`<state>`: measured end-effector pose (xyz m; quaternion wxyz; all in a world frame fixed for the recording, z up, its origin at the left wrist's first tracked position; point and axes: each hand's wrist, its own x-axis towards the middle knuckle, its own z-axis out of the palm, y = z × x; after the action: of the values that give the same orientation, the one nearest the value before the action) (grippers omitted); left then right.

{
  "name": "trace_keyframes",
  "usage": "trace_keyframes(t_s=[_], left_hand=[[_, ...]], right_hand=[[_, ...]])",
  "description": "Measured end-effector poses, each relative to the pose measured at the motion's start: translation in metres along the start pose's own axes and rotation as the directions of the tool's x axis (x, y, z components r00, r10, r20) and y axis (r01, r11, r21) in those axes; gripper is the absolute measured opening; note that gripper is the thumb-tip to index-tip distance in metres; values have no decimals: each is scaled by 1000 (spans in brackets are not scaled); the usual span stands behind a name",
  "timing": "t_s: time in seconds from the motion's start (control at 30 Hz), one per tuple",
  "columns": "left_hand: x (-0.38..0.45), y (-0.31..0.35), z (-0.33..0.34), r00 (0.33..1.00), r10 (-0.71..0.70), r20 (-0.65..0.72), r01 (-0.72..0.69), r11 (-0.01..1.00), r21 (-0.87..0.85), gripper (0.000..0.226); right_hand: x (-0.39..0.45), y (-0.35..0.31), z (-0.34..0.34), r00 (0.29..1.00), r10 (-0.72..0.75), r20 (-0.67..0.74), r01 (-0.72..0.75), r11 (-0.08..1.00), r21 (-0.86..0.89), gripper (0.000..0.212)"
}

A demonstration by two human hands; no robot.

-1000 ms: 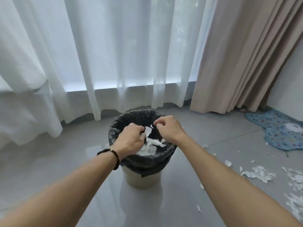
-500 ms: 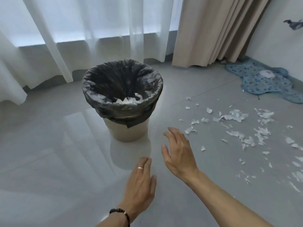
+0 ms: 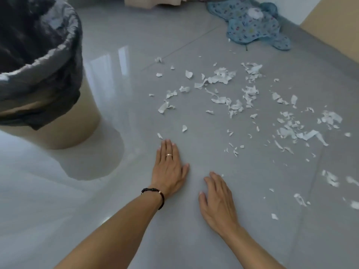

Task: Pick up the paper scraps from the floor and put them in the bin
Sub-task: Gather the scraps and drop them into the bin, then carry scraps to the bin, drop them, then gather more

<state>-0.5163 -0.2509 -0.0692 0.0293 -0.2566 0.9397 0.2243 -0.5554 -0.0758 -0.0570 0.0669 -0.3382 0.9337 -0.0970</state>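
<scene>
**Both hands low over the floor, scraps not yet gathered**

Your left hand (image 3: 169, 167) lies flat, fingers (image 3: 168, 147) straight and together, holding nothing; it appears to rest on the grey floor (image 3: 136, 113) at lower centre of the frame. Your right hand (image 3: 217, 200), just beside it, is also released, fingers loosely spread and empty. The paper scraps (image 3: 223, 78) lie scattered across the centre and right of the frame, from a small piece (image 3: 159, 135) just beyond your left fingertips out to denser clusters at the right edge. The bin (image 3: 58, 121), lined with a dark bag (image 3: 38, 70), stands at the upper left, well apart from most of the litter.

Risks, as judged from this layout:

- The tile looks glossy, so thin flat pieces will likely slide ahead of your fingers instead of lifting; a fast sweep could spread them wider.
- The smallest flecks at lower right are easy to overlook, and they are blurred here, so their number cannot be told.
- A loosely cupped handful may shed pieces on the carry leftward to the bin.
- The bag's rim is slack and folded over; brushing it may pull the liner inward or drop scraps outside it.
- The blue patterned cloth (image 3: 252, 26) at the top right lies near the farthest scraps and could hide some.
</scene>
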Motion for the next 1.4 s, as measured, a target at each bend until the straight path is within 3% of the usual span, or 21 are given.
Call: trace_keyframes(t_s=[0.17, 0.33, 0.43, 0.57, 0.67, 0.73, 0.8, 0.9, 0.97, 1.03, 1.1, 1.2, 1.27, 1.33, 1.4], left_hand=[[56, 67, 21, 954, 290, 80, -291, 957, 0, 75], [59, 126, 42, 861, 489, 136, -494, 869, 3, 74], [55, 136, 47, 795, 592, 135, -601, 798, 40, 76], [52, 126, 42, 697, 705, 132, -717, 682, 145, 77], [51, 121, 41, 617, 759, 208, -786, 582, 209, 90], [46, 128, 45, 595, 762, 256, -803, 554, 218, 102], [38, 144, 57, 594, 751, 290, -805, 555, 212, 114], [26, 184, 88, 609, 736, 297, -792, 579, 192, 126], [27, 219, 109, 640, 719, 272, -767, 615, 181, 122], [40, 251, 125, 690, 690, 220, -724, 661, 196, 107], [64, 277, 133, 766, 623, 157, -642, 732, 229, 91], [101, 295, 130, 872, 483, 81, -488, 838, 247, 74], [110, 298, 126, 884, 467, 23, -463, 867, 185, 70], [104, 305, 125, 794, 607, 23, -603, 783, 151, 80], [89, 314, 131, 613, 782, 118, -789, 596, 151, 98]], right_hand=[[-39, 64, -10, 955, 267, -127, -268, 963, 8, 57], [-103, 113, -8, 758, 626, -182, -629, 776, 48, 77], [-109, 122, 0, 688, 717, -110, -717, 696, 44, 84], [-27, 137, -4, 736, 658, -161, -650, 753, 104, 81], [31, 154, -15, 823, 550, -138, -538, 835, 115, 82], [36, 168, -24, 838, 522, -160, -496, 850, 175, 79], [18, 187, -30, 794, 551, -258, -503, 833, 229, 72], [-21, 233, -32, 660, 669, -342, -616, 742, 264, 65], [-34, 270, -34, 581, 742, -333, -702, 665, 256, 69], [-33, 298, -36, 549, 781, -297, -753, 617, 229, 73], [-19, 312, -39, 567, 777, -274, -765, 620, 173, 74], [12, 306, -39, 730, 639, -243, -644, 762, 70, 69], [24, 311, -42, 804, 532, -265, -535, 842, 68, 64], [25, 341, -54, 744, 588, -317, -594, 799, 87, 63], [22, 386, -66, 622, 723, -299, -726, 676, 124, 68]])
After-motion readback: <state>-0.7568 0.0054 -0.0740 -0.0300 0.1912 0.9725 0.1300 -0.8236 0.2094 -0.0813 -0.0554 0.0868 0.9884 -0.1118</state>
